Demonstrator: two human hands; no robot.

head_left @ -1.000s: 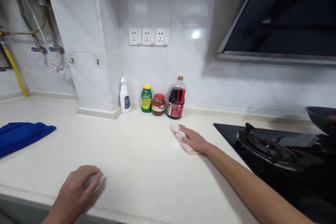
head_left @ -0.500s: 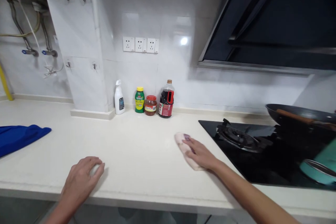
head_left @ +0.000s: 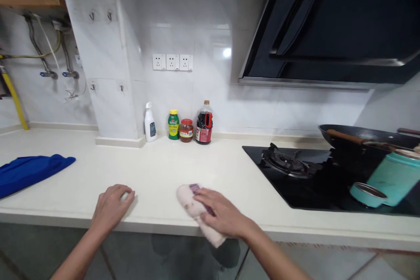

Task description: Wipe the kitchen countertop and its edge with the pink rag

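Observation:
My right hand [head_left: 221, 213] presses a pinkish-white cleaning cloth [head_left: 187, 199] with a purple patch onto the white countertop [head_left: 157, 170], near its front edge. One end of the cloth hangs over that edge. On the left, my left hand [head_left: 113, 205] rests on the counter with loosely curled fingers, thumb apart from them, and nothing visible in it. Against the wall stand a white spray bottle [head_left: 150, 124], a green bottle with a yellow cap [head_left: 173, 125], a red-lidded jar [head_left: 186, 131] and a large bottle of dark liquid [head_left: 204, 124].
A black gas stove [head_left: 278, 188] is set into the counter on the right, with a wok [head_left: 354, 133] on it. A teal canister [head_left: 393, 179] and a small teal cup [head_left: 368, 194] stand at its front. Blue fabric [head_left: 36, 170] lies far left; a range hood [head_left: 328, 30] overhangs the stove.
My right hand has slid the cloth left and toward the front edge of the counter. My left hand stays on the counter in much the same pose. The view has shifted somewhat.

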